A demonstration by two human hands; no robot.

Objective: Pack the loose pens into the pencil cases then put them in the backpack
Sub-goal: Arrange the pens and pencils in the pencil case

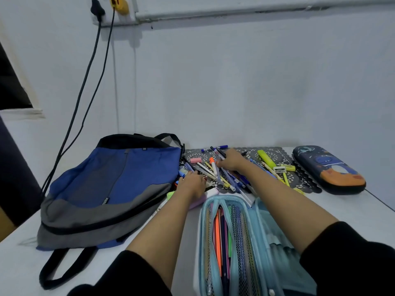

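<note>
Pens (pixel 215 174): loose heap on the patterned mat (pixel 299 184), mid-table against the far edge; a few more are already behind the mesh of the open case (pixel 235 242) at the near edge, between my arms.
Right hand (pixel 230 162): on the heap, fingers curled round a few pens, a dark one sticking out at the top.
Left hand (pixel 192 183): at the heap's left end, fingers hidden among the pens; I cannot tell if it grips anything.
Second case (pixel 329 169): zipped, far right corner.
Backpack (pixel 111 184): flat along the left side, zipped.
Table (pixel 363 210): white.
Handling note: I should line the barrels up parallel before lifting, take small bundles, slide them in lengthwise, and leave the eraser (pixel 196 160) out of the sweep.
</note>
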